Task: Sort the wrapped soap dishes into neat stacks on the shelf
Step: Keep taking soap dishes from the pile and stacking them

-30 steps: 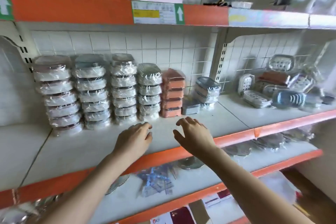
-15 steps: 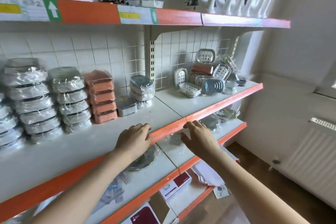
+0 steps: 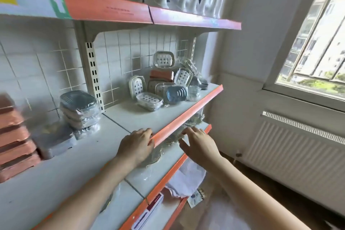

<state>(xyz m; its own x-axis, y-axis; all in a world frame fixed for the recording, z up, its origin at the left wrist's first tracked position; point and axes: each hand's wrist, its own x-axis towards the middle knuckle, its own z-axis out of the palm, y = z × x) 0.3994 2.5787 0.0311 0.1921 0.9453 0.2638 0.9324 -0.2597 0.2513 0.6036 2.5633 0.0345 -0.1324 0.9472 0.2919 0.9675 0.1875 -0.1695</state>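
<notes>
Fingers [image 3: 144, 133] of the left hand [image 3: 136, 147] are loosely curled over the orange front lip of the shelf [image 3: 130, 117]; they clamp nothing, and my guess is the hand rests there to steady the reach. The right hand [image 3: 199, 145] hovers at about three o'clock of it, past the shelf edge, fingers apart and relaxed, empty, probably readying to travel toward the jumble.

That jumble, a loose pile of wrapped soap dishes [image 3: 168, 84], sits at roughly one o'clock from the hands, against the tiled wall at the far end of the shelf; the dishes lean on one another at odd angles, one propped upright behind. A short grey-blue stack [image 3: 79, 108] stands at eleven o'clock beside the slotted upright, and an orange stack [image 3: 15, 136] at nine o'clock. Both are already tidy, so the pile looks like the remaining work.
</notes>
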